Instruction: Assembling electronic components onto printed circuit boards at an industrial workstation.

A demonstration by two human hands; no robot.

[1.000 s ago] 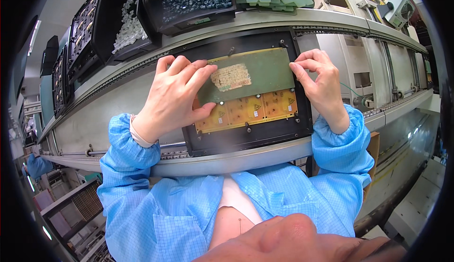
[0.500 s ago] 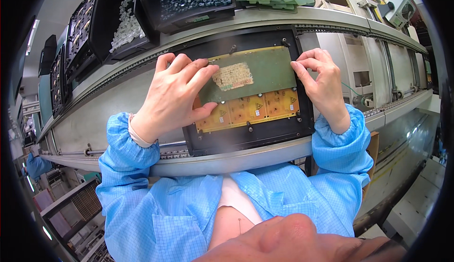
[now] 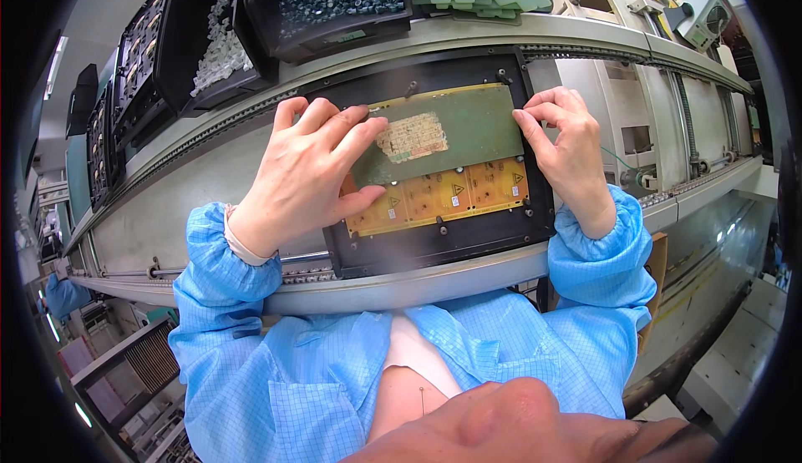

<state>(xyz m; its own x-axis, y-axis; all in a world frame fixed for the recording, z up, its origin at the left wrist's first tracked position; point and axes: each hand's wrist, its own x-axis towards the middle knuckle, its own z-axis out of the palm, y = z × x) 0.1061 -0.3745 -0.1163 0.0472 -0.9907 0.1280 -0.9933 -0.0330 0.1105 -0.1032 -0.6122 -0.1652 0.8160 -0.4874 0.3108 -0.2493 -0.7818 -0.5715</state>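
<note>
Here the left hand (image 3: 305, 175) lies flat and palm-down, fingers stretched and slightly spread, pressing on the left end of a green board (image 3: 455, 133) that sits in a black frame (image 3: 434, 250) on the conveyor surface (image 3: 167, 204), near its front edge. The right hand (image 3: 568, 150) is arched at the board's right edge, its fingers curled together with the tips touching the board, thumb tucked beneath. Behind the frame, along the surface's far edge, stand black bins (image 3: 259, 29) of small parts.
</note>
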